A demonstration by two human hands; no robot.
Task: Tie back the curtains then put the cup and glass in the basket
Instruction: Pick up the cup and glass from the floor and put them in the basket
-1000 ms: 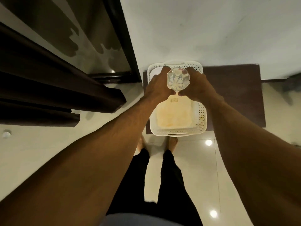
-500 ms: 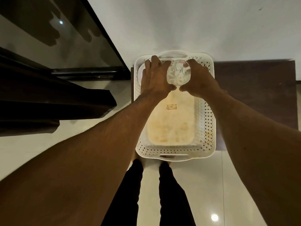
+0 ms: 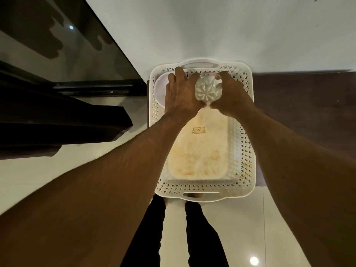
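We hold the glass [image 3: 209, 89] above the far end of the basket [image 3: 248, 151]. Our left hand [image 3: 181, 93] and right hand [image 3: 229, 95] each curl around one side of it. It looks stiff, slippery and fragile, so we judge that gripping the side walls is safest.

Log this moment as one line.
phase: loading basket | right hand: grips glass at far end | left hand: over cup in far-left corner, grip hidden

No legible text anywhere
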